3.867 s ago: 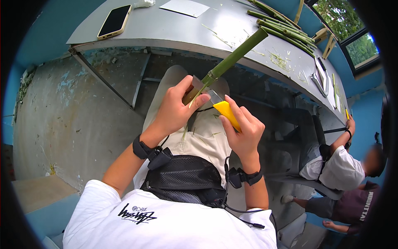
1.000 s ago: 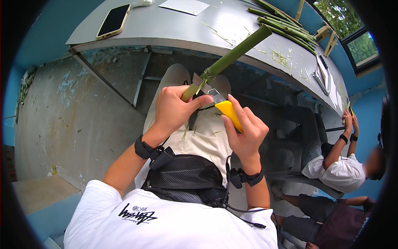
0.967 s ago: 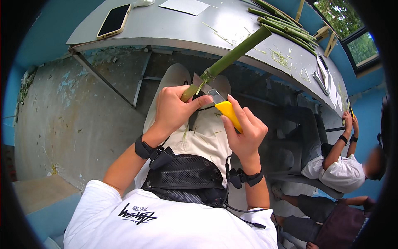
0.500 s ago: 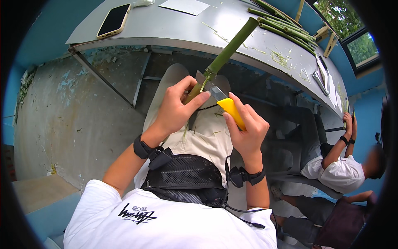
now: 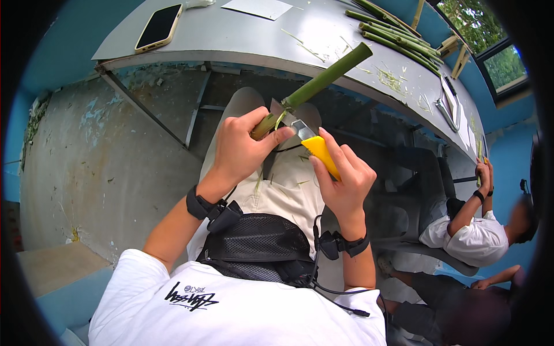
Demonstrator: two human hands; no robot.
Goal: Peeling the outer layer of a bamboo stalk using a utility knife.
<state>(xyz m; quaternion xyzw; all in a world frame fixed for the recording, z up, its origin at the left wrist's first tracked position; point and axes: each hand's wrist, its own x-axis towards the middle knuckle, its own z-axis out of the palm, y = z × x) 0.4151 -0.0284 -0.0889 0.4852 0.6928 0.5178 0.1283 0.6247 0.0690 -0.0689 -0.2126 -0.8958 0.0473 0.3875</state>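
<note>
My left hand (image 5: 245, 138) is closed around the lower end of a green bamboo stalk (image 5: 329, 76), which slants up and away to the right over my lap. In my right hand (image 5: 346, 176) is a yellow-handled utility knife (image 5: 322, 154), its handle pinched between thumb and fingers. The knife's wide metal blade lies across the bamboo just below a node, near my left thumb. A thin pale sliver (image 5: 280, 119) curls from the stalk beside the blade. Part of the bamboo's lower end is hidden by my left fingers.
Along the far side runs a grey table (image 5: 208, 32). It bears a phone (image 5: 159, 27), a white sheet (image 5: 257, 8), several bamboo stalks (image 5: 398, 37), green shavings (image 5: 392, 79) and a metal-framed tool (image 5: 449, 106). Another person (image 5: 470, 236) works at its right end; a second person sits nearer.
The bamboo's upper end has tipped down and to the right. The sliver beside the blade now curls more. Both hands keep nearly the same place and hold.
</note>
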